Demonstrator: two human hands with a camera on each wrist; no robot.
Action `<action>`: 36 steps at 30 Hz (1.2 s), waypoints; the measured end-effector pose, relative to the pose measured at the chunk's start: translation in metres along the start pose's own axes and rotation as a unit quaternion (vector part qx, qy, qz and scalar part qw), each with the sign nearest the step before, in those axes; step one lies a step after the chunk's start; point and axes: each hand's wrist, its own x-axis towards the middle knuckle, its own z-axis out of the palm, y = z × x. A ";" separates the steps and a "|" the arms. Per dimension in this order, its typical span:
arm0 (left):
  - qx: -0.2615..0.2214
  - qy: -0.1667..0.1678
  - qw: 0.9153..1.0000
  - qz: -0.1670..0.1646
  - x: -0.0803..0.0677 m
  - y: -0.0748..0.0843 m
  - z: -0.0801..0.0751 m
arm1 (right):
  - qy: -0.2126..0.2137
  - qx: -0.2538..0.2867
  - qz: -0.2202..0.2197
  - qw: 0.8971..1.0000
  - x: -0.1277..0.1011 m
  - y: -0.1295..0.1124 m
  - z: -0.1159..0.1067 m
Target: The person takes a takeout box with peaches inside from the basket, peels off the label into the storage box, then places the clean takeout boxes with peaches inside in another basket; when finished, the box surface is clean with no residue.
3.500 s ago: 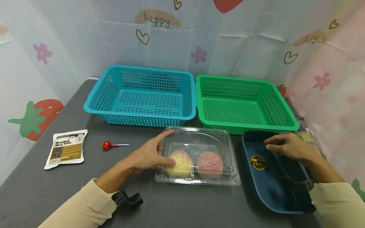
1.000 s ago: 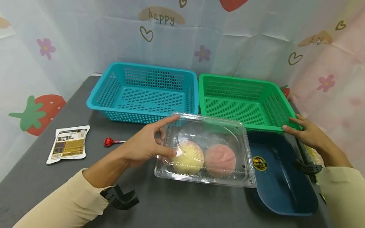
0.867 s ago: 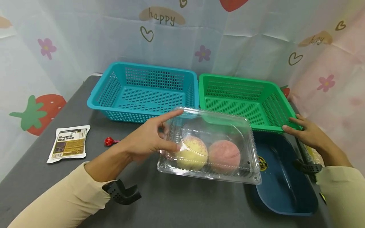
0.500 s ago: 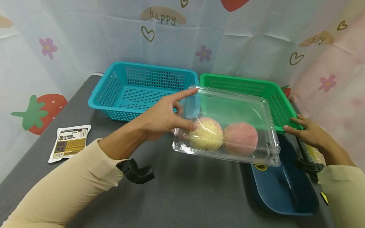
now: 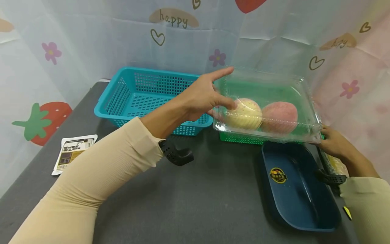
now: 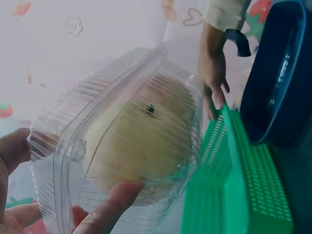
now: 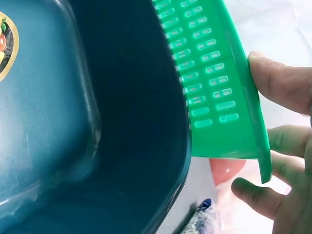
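Observation:
A clear plastic clamshell box (image 5: 268,83) is in my left hand (image 5: 202,96), which grips its left end above the green basket (image 5: 240,138). Inside sit a round yellow item (image 5: 245,115) and a round pink one (image 5: 279,117), side by side. The left wrist view shows my left thumb (image 6: 114,202) pressed on the box's wall. My right hand (image 5: 338,144) holds the basket's front right corner, partly hidden behind the box. In the right wrist view its thumb (image 7: 278,80) touches the green rim, with the fingers around the corner.
A blue basket (image 5: 143,122) stands left of the green one. In front of the green basket lies a dark blue tub (image 5: 301,200) with a round label. A white and brown packet (image 5: 71,150) is at far left, partly behind my left sleeve. Another wrapped item (image 5: 336,164) lies by my right wrist.
My left hand has lifted the clamshell box off the table and carried it right and back over the green basket. My right hand has gone from above the tub to the basket's corner.

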 end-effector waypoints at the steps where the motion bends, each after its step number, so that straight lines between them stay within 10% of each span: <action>1: -0.002 0.001 1.000 -0.002 0.005 0.001 0.002 | -0.002 0.008 0.005 1.000 0.000 -0.001 0.000; 20: 0.011 0.045 0.999 -0.026 0.089 -0.025 0.030 | -0.054 -0.042 0.064 0.996 0.002 -0.004 -0.010; 36: 0.018 0.108 0.992 -0.055 0.115 -0.073 0.022 | -0.061 -0.062 0.064 0.994 0.002 -0.006 -0.005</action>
